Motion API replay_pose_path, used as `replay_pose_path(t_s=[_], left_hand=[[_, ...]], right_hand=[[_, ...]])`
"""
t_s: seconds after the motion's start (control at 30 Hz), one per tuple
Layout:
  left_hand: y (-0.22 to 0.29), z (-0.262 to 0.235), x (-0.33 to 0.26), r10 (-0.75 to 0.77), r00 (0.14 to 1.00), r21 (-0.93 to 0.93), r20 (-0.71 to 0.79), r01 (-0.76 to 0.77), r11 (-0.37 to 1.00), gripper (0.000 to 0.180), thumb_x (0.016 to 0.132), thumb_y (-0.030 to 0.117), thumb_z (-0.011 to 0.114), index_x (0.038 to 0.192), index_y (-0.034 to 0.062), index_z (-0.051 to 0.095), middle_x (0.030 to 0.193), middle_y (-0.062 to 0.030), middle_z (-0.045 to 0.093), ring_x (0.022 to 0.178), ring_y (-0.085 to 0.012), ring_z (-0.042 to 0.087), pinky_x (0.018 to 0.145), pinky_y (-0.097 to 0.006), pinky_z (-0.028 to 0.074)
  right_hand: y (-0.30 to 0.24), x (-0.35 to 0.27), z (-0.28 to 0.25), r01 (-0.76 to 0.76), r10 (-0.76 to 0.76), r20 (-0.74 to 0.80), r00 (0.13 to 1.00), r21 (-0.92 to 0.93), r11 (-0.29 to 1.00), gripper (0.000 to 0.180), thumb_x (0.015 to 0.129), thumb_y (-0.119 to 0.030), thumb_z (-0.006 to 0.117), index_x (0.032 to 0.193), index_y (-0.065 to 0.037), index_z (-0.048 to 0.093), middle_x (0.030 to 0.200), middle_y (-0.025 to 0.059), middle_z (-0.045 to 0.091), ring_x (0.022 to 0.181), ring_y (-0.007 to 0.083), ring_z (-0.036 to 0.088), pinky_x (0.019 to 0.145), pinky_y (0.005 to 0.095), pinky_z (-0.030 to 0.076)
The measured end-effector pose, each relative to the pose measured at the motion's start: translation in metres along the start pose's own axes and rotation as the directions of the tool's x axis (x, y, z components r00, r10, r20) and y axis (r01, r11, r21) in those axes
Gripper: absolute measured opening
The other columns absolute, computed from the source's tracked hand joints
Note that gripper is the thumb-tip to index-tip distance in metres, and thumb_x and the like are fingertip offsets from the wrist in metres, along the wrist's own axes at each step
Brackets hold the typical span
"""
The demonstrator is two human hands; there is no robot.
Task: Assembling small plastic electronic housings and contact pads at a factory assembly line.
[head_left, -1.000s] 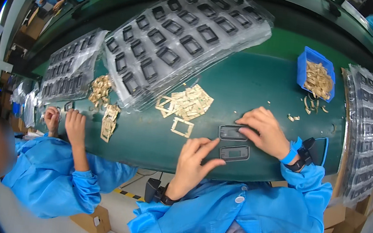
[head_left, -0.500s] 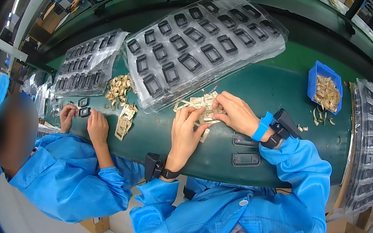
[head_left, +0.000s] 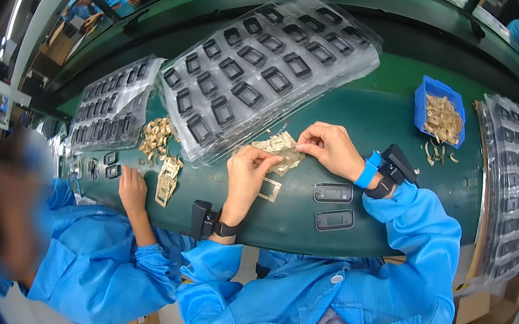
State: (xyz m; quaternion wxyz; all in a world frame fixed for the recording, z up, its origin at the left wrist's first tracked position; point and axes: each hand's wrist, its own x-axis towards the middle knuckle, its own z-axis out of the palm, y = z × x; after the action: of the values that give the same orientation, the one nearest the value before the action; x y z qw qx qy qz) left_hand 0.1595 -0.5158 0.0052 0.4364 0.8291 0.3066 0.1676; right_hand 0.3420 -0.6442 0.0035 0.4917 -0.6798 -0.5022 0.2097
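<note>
Both hands work a loose pile of thin tan frame pieces on the green bench: left hand and right hand each pinch at it. Two black rectangular housings lie finished-looking beside them, I'd judge; the clear blister tray looks mostly filled.

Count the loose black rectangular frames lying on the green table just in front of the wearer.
2: one black frame lies below the right hand; the other black frame sits just nearer the table edge. More fill the clear trays, uncounted.
</note>
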Motion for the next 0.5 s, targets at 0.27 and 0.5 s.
replay_pose_path(t_s=[0.27, 0.5], left_hand=[[0.033, 0.043, -0.063, 0.582, 0.742, 0.129, 0.332, -0.647, 0.751, 0.059, 0.076, 0.032, 0.084, 0.129, 0.0129, 0.067, 0.136, -0.0103, 0.06, 0.128, -0.0317, 0.055, 0.101, -0.041, 0.044], [0.021, 0.064, -0.034, 0.658, 0.663, 0.19, 0.357, -0.741, 0.644, 0.05, 0.082, 0.028, 0.078, 0.129, 0.0124, 0.067, 0.134, -0.0094, 0.06, 0.127, -0.0297, 0.055, 0.097, -0.042, 0.044]], right_hand=[[0.017, -0.031, -0.047, -0.155, 0.182, -0.192, 0.965, 0.146, 0.977, 0.014, 0.092, -0.008, 0.07, 0.1, 0.004, 0.071, 0.086, 0.009, 0.075, 0.077, 0.0127, 0.071, 0.071, 0.0276, 0.058], [0.03, -0.038, -0.054, -0.22, 0.245, -0.243, 0.939, 0.127, 0.967, 0.012, 0.096, -0.008, 0.067, 0.099, 0.003, 0.069, 0.086, 0.0037, 0.071, 0.076, 0.0082, 0.065, 0.069, 0.0247, 0.054]])
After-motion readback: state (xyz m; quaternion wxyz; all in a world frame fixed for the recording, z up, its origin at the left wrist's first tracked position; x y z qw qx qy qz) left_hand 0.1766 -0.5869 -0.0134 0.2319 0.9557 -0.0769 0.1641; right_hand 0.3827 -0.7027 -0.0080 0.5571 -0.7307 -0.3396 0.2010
